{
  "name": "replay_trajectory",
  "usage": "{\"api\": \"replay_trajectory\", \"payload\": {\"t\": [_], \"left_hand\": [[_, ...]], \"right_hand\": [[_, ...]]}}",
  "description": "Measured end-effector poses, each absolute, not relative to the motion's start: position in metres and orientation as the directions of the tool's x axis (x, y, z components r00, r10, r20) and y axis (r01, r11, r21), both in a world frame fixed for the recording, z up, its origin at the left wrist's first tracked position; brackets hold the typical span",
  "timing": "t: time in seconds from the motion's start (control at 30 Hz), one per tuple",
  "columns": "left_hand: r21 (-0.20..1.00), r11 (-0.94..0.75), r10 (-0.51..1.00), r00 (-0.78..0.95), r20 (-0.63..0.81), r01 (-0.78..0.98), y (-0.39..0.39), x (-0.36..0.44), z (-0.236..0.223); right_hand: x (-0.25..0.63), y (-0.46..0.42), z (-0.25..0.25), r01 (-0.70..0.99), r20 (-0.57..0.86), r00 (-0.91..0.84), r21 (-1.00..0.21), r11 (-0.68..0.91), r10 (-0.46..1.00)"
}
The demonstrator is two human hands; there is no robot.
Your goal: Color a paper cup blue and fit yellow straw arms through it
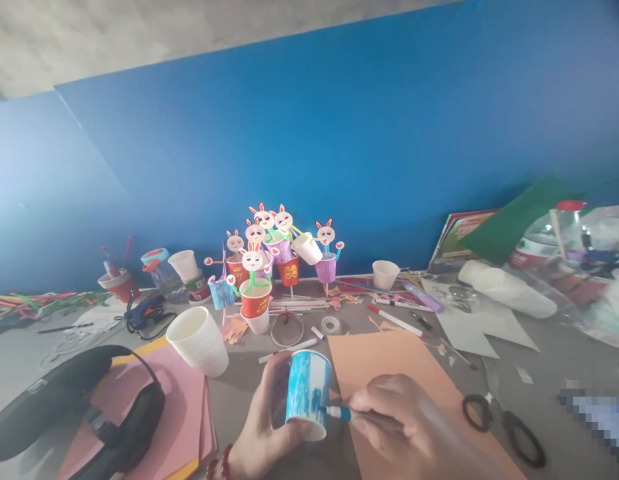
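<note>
A smooth blue wall [339, 133] rises behind a grey table [349, 310], with rough grey concrete above it. At the left, thin coloured strips [26, 303] lie along the table's far edge. Nearer the table's near edge, a black headset [49, 397] rests partly on matte pink paper [182, 400]. A blue glue gun [144, 313] lies behind it, then a tilted stack of nested white paper cups [198, 341]. Rabbit-faced figures stand near the far edge, some on red cups [290, 272] bearing gold characters too small to read with certainty. In front of them, toward the near edge, the left hand [274, 417] grips a tapered paper cup [309, 393], white with streaky blue colouring, slightly tilted. The right hand [406, 417] pinches a marker [339, 413], its blue tip against the cup's side. Orange paper [389, 360] lies under the right hand, with black-handled scissors [505, 420] at its right. Toward the far right corner, a clear plastic bottle [546, 230] carries a red label, its wording illegible.
</note>
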State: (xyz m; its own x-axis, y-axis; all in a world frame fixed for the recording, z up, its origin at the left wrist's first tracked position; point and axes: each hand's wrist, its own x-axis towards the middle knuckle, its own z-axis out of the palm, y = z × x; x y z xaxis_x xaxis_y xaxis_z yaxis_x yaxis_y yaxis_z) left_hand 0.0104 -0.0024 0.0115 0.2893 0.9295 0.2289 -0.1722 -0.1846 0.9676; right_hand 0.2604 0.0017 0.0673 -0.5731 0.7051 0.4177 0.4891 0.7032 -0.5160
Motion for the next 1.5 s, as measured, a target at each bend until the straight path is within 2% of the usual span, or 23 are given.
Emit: {"api": "replay_trajectory", "payload": {"t": [0.33, 0.57, 1.13, 1.27, 1.5], "left_hand": [[0.969, -0.193, 0.933, 0.276, 0.23, -0.156, -0.002, 0.011, 0.015], [0.961, -0.176, 0.919, 0.313, 0.239, -0.215, -0.004, 0.014, 0.019], [0.962, -0.223, 0.921, 0.291, 0.261, -0.155, -0.003, 0.012, 0.012], [0.971, -0.207, 0.934, 0.271, 0.233, -0.121, -0.004, 0.014, 0.017], [0.975, -0.185, 0.931, 0.293, 0.215, -0.126, -0.004, 0.016, 0.022]], "right_hand": [[0.259, 0.001, 0.066, 0.479, 0.395, -0.57, -0.553, 0.682, 0.72], [0.257, -0.002, 0.07, 0.487, 0.417, -0.573, -0.52, 0.702, 0.706], [0.256, -0.003, 0.073, 0.446, 0.426, -0.593, -0.533, 0.719, 0.683], [0.258, -0.002, 0.069, 0.482, 0.427, -0.553, -0.537, 0.692, 0.716], [0.258, -0.003, 0.071, 0.479, 0.404, -0.592, -0.519, 0.708, 0.697]]}}
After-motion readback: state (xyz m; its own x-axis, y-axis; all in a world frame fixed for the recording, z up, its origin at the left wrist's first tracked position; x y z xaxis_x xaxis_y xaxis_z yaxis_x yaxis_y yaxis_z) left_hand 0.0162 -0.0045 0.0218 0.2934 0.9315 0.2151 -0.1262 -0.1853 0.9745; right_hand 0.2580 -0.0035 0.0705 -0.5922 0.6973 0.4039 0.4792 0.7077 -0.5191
